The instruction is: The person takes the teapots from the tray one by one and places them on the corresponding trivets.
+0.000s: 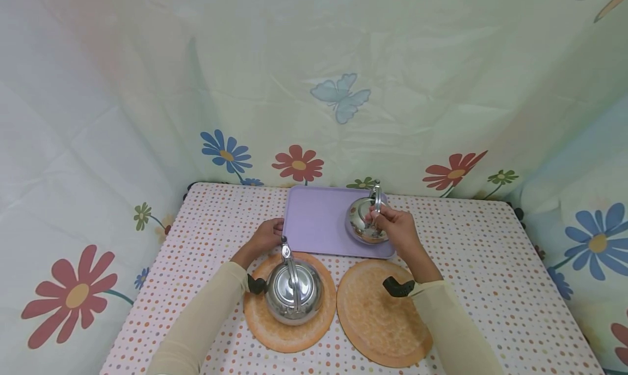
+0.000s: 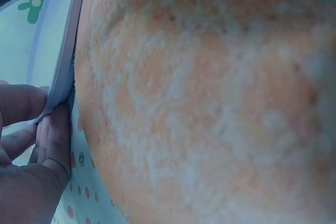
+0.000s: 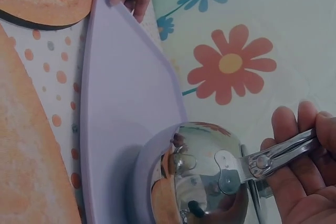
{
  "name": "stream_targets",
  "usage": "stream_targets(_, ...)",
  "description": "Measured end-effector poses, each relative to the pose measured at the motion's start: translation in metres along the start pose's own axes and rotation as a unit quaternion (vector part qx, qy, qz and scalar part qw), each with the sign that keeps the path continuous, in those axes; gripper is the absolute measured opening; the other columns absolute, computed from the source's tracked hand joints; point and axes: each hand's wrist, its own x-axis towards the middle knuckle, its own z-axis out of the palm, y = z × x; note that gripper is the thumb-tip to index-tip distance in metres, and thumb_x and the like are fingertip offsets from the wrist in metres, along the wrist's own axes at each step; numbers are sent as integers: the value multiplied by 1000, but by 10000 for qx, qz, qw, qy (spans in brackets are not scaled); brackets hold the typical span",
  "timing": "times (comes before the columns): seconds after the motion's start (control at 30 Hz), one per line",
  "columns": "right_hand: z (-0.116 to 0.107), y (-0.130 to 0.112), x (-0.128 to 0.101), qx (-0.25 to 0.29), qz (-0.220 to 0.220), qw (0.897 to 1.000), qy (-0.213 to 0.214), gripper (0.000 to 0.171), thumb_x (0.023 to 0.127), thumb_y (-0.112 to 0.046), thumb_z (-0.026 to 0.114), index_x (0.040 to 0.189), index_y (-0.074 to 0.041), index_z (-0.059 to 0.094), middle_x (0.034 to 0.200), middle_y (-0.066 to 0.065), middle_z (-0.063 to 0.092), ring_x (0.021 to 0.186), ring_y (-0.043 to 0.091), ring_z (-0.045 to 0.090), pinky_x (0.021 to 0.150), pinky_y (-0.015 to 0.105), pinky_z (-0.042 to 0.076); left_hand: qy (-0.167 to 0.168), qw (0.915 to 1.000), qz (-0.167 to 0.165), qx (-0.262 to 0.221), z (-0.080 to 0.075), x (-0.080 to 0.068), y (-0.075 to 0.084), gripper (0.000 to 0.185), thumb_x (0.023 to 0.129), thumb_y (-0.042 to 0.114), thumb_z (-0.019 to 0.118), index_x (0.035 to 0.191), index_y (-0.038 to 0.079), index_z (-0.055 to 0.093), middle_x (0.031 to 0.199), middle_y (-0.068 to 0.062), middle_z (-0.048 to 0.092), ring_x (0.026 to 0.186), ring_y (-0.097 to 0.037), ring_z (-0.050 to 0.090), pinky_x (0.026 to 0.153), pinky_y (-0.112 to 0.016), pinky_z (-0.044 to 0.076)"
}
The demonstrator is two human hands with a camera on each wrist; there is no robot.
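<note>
A lilac tray [image 1: 314, 222] lies at the back of the dotted table. On its right part stands a shiny steel kettle [image 1: 364, 223], and my right hand [image 1: 392, 227] grips its raised metal handle [image 3: 283, 153]. The kettle body [image 3: 202, 177] rests on the tray [image 3: 121, 129]. My left hand [image 1: 267, 236] pinches the tray's near-left corner; its fingers [image 2: 50, 129] clasp the tray edge [image 2: 65, 66]. A second steel kettle [image 1: 293, 289] sits on the left orange round mat [image 1: 260, 320]. The right orange mat [image 1: 378, 315] holds nothing.
A white tablecloth with coloured dots [image 1: 490, 277] covers the table. Flower-printed sheets [image 1: 98, 146] wall in the table at the left, back and right. Black wrist camera mounts [image 1: 397, 286] sit on both cream sleeves. The orange mat [image 2: 210, 103] fills the left wrist view.
</note>
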Motion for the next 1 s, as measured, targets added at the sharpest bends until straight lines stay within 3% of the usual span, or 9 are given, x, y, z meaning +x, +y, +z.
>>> stream_targets(0.37, -1, 1, -2, -62, -228, 9997, -67, 32, 97, -20, 60, 98, 11, 70, 102, 16, 71, 111, 9, 59, 76, 28, 54, 30, 9999, 41, 88, -1, -1, 2, 63, 81, -8, 59, 142, -6, 42, 113, -14, 58, 103, -25, 57, 93, -34, 50)
stream_targets(0.63, -2, 3, -4, 22, -682, 9971, -328, 30, 96, -17, 61, 99, 12, 70, 99, 25, 69, 92, 8, 66, 80, 24, 55, 32, 9998, 19, 176, -1, 1, 2, 61, 82, -8, 57, 141, -6, 43, 112, -13, 58, 102, -23, 57, 92, -33, 50)
stream_targets(0.73, -2, 2, -6, 73, -853, 9955, -414, 29, 96, -15, 61, 100, 13, 70, 101, 27, 68, 92, 10, 67, 82, 24, 54, 36, 9998, 44, 177, -1, 1, 2, 60, 82, -8, 57, 141, -6, 43, 111, -13, 58, 101, -23, 57, 91, -33, 50)
stream_targets(1.0, -2, -3, -12, -25, -842, 9956, -407, 30, 96, -16, 61, 101, 13, 70, 103, 26, 68, 89, 11, 69, 82, 26, 55, 25, 9998, 18, 189, 0, 0, 2, 61, 81, -10, 56, 141, -6, 43, 111, -14, 58, 101, -24, 57, 92, -34, 50)
